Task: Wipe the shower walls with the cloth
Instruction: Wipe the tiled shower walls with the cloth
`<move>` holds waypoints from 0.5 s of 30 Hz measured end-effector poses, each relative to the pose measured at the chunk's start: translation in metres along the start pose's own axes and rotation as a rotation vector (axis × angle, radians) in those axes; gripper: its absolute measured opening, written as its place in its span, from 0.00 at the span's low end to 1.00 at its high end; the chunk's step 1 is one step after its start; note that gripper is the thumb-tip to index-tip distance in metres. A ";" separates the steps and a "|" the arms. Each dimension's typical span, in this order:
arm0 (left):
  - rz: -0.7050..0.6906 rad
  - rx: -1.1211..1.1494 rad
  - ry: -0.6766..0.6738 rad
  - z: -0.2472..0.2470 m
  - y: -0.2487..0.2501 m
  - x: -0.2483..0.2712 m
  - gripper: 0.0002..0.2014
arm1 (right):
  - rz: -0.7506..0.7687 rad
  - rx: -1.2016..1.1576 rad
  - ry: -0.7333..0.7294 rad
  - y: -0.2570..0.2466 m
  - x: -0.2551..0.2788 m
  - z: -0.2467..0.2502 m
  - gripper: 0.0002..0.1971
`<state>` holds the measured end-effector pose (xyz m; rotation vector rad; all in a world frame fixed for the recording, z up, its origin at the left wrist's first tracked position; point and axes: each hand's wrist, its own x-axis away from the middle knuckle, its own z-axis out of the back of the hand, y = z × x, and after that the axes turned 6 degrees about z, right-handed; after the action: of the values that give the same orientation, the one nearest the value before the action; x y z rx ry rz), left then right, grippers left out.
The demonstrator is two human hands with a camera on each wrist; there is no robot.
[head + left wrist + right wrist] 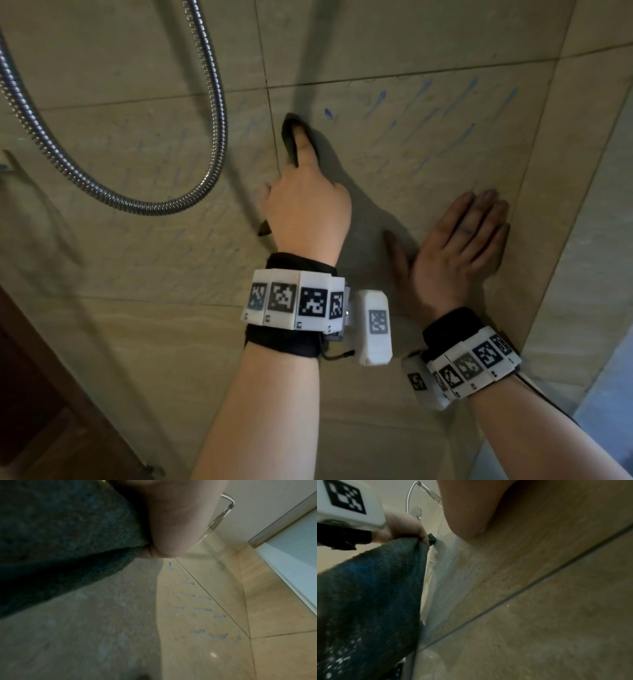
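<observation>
Left hand grip clamped on cloth, right hand flat on wall

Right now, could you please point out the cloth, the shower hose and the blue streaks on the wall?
cloth (368,588): right wrist view, middle of the hanging fabric.
shower hose (212,102): head view, right side of the metal loop.
blue streaks (459,99): head view, one streak on the upper right tile.

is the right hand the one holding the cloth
No, the right hand lies flat and bare on the tiled wall, while the left hand grips the dark cloth.
</observation>
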<state>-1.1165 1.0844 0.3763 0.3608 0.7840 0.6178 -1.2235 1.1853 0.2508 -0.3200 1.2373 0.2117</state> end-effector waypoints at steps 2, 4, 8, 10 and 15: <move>-0.014 0.030 0.016 -0.005 0.005 0.001 0.39 | -0.005 -0.013 0.000 0.000 0.000 0.001 0.49; -0.044 0.042 0.024 -0.007 0.010 -0.001 0.39 | -0.009 -0.039 -0.012 -0.001 0.001 0.001 0.49; -0.119 0.035 -0.006 -0.008 0.016 0.000 0.38 | -0.015 -0.046 -0.018 -0.002 0.001 0.003 0.49; -0.168 -0.013 -0.020 -0.010 0.014 0.004 0.38 | -0.008 -0.051 -0.023 -0.002 0.000 0.004 0.48; -0.146 -0.087 0.006 -0.004 -0.006 0.004 0.36 | 0.023 -0.009 -0.018 0.001 0.000 0.002 0.48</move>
<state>-1.1155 1.0825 0.3682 0.2201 0.7797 0.5138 -1.2219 1.1865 0.2510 -0.3117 1.2233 0.2397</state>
